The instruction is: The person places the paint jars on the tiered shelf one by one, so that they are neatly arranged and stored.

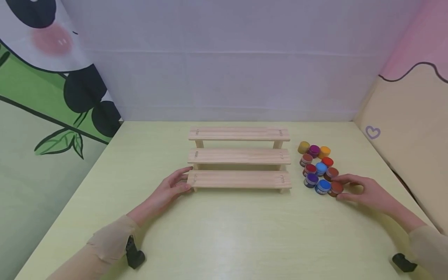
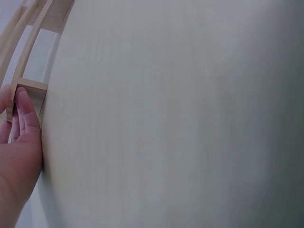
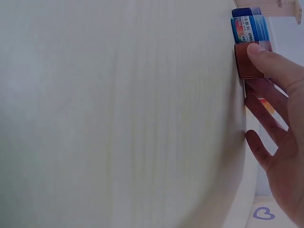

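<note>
A three-tier wooden display rack [image 1: 239,179] stands at the middle of the table. My left hand [image 1: 170,190] grips the left end of its lowest board; in the left wrist view the fingers reach under the board [image 2: 20,71]. To the right of the rack, my right hand [image 1: 367,191] pinches a brown paint jar [image 1: 336,187] at the near right corner of a cluster of jars. The right wrist view has the thumb on this brown jar [image 3: 248,61], with the index finger partly hidden behind it. Beside it sits a blue paint jar [image 1: 322,186].
Several more small paint jars stand close together, among them a purple jar [image 1: 314,151], an orange jar [image 1: 324,151] and a dark blue jar [image 1: 311,179]. A pale cloth wall [image 1: 238,85] closes off the table's back, and printed panels stand at both sides.
</note>
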`<state>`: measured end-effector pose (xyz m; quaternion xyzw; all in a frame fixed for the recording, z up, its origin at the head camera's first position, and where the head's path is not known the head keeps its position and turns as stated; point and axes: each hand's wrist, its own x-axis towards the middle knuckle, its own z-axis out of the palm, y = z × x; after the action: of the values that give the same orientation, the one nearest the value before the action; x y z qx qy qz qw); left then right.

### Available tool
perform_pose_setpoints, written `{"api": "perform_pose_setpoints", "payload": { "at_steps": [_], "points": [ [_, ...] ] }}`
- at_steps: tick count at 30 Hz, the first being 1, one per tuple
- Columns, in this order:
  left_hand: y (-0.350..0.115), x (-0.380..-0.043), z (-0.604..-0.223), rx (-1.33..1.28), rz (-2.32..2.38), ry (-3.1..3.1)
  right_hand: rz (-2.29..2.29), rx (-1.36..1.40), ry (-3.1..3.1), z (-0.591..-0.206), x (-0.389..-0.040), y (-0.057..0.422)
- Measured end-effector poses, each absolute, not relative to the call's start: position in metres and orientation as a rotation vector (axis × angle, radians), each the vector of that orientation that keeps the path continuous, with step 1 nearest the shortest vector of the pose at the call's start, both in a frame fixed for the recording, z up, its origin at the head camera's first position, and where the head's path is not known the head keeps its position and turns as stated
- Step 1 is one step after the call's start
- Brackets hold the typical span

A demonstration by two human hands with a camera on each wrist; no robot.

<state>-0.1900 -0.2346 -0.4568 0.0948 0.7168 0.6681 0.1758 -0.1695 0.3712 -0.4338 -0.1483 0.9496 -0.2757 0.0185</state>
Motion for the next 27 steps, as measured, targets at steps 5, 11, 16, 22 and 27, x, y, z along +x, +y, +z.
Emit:
{"api": "perform_pose_setpoints", "payload": {
  "at_steps": [5,11,16,22,27],
  "points": [
    [-0.235,-0.189,-0.457,0.25,1.879,2.038,-0.834,-0.425,2.939,-0.43,-0.168,0.37],
    [-0.236,-0.187,-0.455,0.243,1.863,2.053,-0.8,-0.451,2.939,-0.423,-0.168,0.369],
    [-0.236,-0.187,-0.455,0.243,1.878,2.039,-0.812,-0.496,2.942,-0.415,-0.168,0.369],
    [-0.235,-0.185,-0.452,0.231,1.885,2.046,-0.881,-0.668,2.988,-0.406,-0.172,0.372],
    [-0.234,-0.183,-0.448,0.222,1.877,2.066,-0.839,-0.707,3.016,-0.395,-0.178,0.372]
  ]
}}
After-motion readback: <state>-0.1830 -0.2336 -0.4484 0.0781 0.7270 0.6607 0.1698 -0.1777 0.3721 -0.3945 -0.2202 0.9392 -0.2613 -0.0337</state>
